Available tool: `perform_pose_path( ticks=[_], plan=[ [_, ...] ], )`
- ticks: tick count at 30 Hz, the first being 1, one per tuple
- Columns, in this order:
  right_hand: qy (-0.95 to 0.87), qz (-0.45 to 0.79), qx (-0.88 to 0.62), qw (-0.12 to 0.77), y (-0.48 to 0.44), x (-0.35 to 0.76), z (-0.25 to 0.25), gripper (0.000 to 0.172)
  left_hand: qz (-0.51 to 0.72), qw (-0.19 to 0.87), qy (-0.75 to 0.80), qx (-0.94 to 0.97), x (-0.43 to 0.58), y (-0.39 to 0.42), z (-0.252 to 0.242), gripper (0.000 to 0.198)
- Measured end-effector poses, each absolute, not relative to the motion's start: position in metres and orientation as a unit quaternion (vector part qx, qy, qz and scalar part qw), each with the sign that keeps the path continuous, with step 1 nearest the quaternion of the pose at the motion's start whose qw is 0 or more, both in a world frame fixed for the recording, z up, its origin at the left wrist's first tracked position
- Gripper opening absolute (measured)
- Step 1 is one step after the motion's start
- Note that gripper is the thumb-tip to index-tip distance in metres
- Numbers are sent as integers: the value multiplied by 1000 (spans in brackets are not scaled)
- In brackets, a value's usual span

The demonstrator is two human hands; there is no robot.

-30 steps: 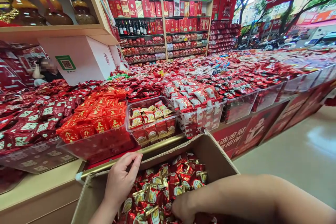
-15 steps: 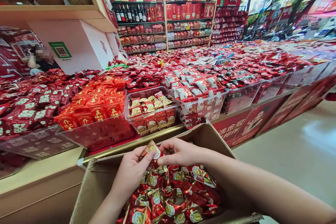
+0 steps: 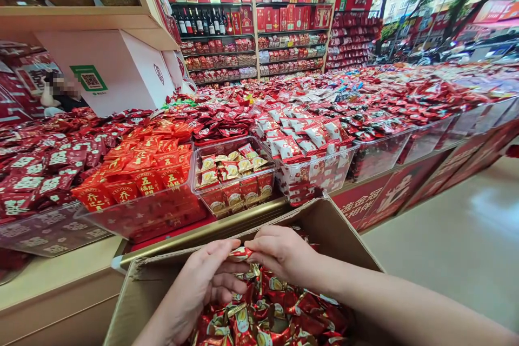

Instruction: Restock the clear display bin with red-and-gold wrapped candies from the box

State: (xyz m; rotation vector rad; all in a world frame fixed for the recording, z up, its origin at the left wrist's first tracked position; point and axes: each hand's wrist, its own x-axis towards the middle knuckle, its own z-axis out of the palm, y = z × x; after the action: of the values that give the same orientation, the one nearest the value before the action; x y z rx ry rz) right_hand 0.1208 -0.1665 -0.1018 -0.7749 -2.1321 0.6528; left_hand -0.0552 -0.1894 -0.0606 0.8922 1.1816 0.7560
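Note:
A red and gold wrapped candy [image 3: 240, 253] is held between my two hands above an open cardboard box [image 3: 133, 292]. My right hand [image 3: 284, 251] pinches its right end. The thumb and index finger of my left hand [image 3: 211, 273] close on its left end, while the lower fingers curl loosely beneath. Turned nearly edge-on, the candy shows little of its printed face. Below lie many loose red and gold wrapped candies [image 3: 259, 319], partly covered by my hands and forearms.
Beyond the box stands a clear bin of neatly stacked candies [image 3: 235, 175]. Orange-red packets [image 3: 141, 173] fill a bin to its left, white and red packets [image 3: 312, 146] one to its right. A gold rail [image 3: 211, 227] runs along the counter. A person [image 3: 60, 92] is at the far left.
The candy has turned from face-up to nearly edge-on. My left hand's lower fingers have spread downward, and my right hand has shifted slightly lower. The view has moved a little.

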Motion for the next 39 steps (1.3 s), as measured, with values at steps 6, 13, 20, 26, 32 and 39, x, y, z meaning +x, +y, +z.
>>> perform_pose_path(
  ticks=[6, 13, 20, 26, 32, 39],
  plan=[
    [-508, 677, -327, 420, -166, 112, -92, 34, 410, 574, 527, 474, -44, -190, -70, 47],
    [-427, 712, -350, 434, -161, 112, -91, 29, 396, 547, 529, 513, -46, -191, -81, 51],
    [-556, 622, -365, 412, -160, 117, -98, 33, 336, 603, 475, 546, -44, -190, -81, 36],
    [-644, 554, -390, 355, -160, 122, -103, 30, 289, 547, 479, 623, -47, -192, -82, 31],
    [-754, 303, -362, 456, -145, 134, -39, 20, 407, 485, 543, 551, -71, -179, -75, 28],
    [-794, 164, -391, 435, -71, 116, 15, 16, 471, 483, 563, 478, -91, -164, -78, 25]
  ],
)
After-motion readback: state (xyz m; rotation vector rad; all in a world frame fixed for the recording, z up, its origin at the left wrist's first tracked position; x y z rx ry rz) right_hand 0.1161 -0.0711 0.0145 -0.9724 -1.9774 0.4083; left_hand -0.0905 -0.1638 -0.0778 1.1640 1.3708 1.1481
